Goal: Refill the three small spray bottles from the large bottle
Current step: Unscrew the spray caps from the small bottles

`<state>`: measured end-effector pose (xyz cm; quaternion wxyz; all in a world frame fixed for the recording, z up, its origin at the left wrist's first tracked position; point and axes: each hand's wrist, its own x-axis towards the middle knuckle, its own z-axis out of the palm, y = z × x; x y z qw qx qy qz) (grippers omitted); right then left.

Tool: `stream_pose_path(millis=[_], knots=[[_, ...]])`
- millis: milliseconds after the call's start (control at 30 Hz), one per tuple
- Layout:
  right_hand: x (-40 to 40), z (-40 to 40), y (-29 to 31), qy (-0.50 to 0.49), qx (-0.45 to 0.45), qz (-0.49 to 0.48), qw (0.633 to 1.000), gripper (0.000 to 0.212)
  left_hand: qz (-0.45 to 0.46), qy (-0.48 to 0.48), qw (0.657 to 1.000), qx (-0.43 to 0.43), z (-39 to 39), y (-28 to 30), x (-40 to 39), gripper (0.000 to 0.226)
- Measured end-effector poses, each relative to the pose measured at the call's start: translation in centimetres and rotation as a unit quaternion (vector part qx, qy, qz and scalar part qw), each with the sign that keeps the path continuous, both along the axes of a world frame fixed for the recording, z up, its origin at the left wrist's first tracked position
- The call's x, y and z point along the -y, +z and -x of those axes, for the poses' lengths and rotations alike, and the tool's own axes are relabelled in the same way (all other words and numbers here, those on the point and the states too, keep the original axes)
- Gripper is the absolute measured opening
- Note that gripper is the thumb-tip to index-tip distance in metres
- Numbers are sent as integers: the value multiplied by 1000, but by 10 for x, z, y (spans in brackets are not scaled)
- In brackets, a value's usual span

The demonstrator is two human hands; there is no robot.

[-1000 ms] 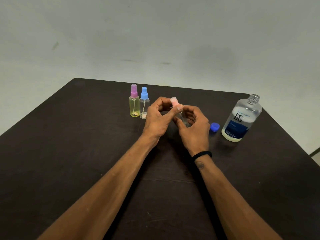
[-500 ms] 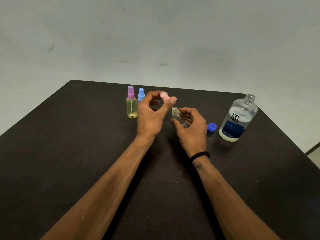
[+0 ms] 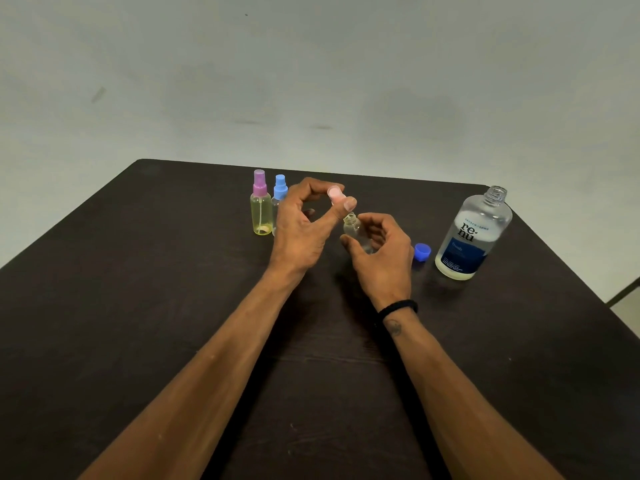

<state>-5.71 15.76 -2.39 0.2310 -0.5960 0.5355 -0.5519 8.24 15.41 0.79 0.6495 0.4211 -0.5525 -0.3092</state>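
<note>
Pink spray cap (image 3: pixel 335 194) pinched in left hand (image 3: pixel 304 230), right hand (image 3: pixel 381 254) gripping the small clear bottle (image 3: pixel 353 232); big clear re-nu bottle (image 3: pixel 474 233) uncapped, pouring hasn't started, I'd guess

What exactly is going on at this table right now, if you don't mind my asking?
A person is opening a small spray bottle to refill it. The right hand holds the small clear bottle, its neck open, while the left hand pinches the pink spray top just above it. The large bottle stands uncapped at the right, its blue cap lying beside it. The purple-topped bottle and the blue-topped bottle stand capped behind the left hand.
</note>
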Motion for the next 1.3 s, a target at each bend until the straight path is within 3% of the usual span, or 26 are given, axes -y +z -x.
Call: stream_pose_path(millis=[267, 467, 567, 733, 933, 1100, 1300], knots=[[0, 1, 0, -7, 6, 1, 1000, 44, 12, -22, 1000, -13, -1, 2, 1, 19], [0, 2, -1, -42, 8, 6, 999, 41, 16, 18, 995, -99, 0, 2, 2, 22], [1, 4, -2, -66, 17, 3, 998, 40, 31, 61, 993, -100, 1, 4, 1, 23], [2, 8, -2, -90, 32, 9, 995, 38, 57, 138, 988, -35, 1, 3, -5, 26], [5, 7, -3, -87, 51, 16, 995, 38, -29, 146, 987, 69, 4, -28, 8, 23], [6, 7, -4, -64, 48, 10, 997, 42, -45, 196, 952, 229, 8, -41, 19, 20], [10, 7, -5, -47, 54, -4, 997, 46, -58, 207, 920, 327, 20, -42, 38, 20]])
